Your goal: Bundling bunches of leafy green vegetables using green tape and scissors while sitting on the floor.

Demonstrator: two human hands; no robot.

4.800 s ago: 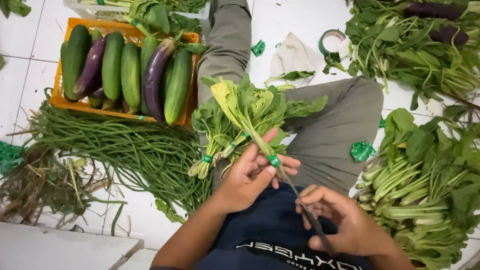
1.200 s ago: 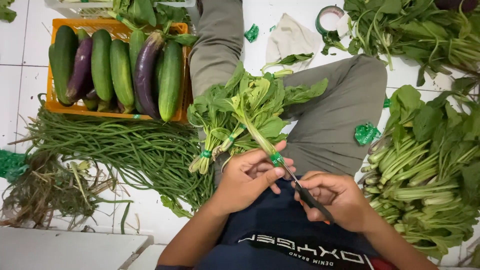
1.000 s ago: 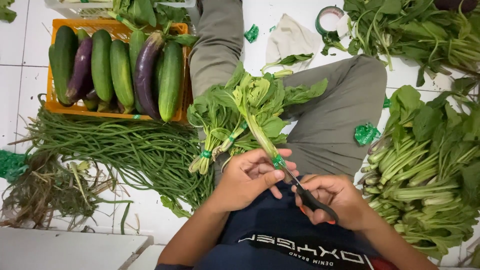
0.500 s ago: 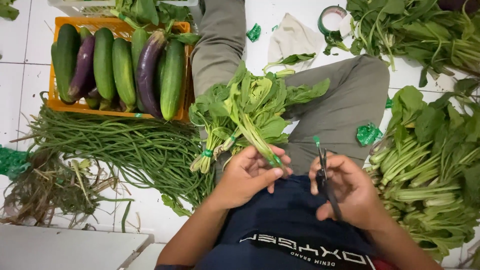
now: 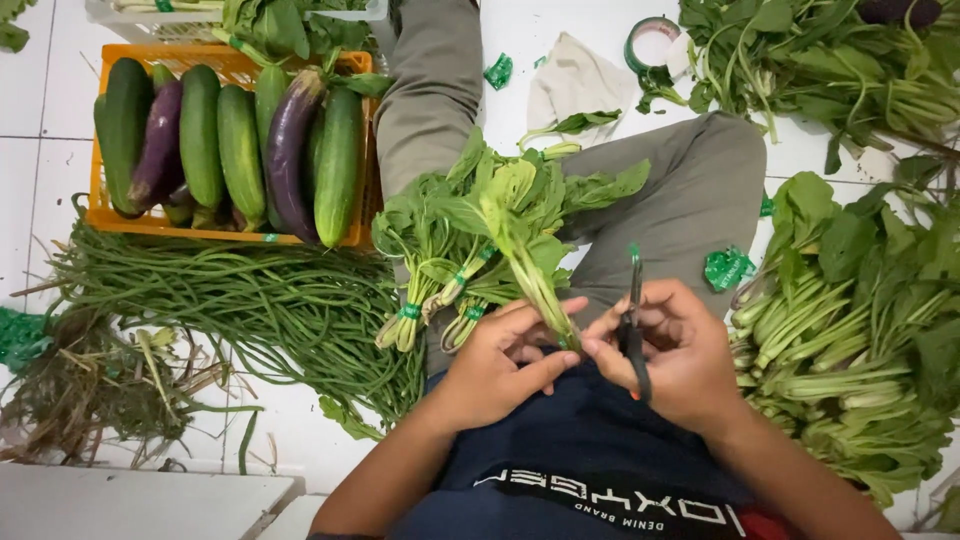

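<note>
Greens lay heaped on the floor at right (image 5: 860,340), long beans (image 5: 250,310) at left. Left hand (image 5: 500,360) clenched the leafy bunch (image 5: 520,230) by its stems over the lap; right hand (image 5: 680,350) gripped small scissors (image 5: 634,320), blades upright.

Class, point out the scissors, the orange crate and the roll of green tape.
scissors (image 5: 634,330), head view, on the dark blades.
orange crate (image 5: 215,234), head view, on its near rim.
roll of green tape (image 5: 634,40), head view, on its left edge.

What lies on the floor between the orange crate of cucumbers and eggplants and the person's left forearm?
In the head view, a spread of long green beans fills the stretch between the orange crate and the left forearm, on the white floor.
</note>
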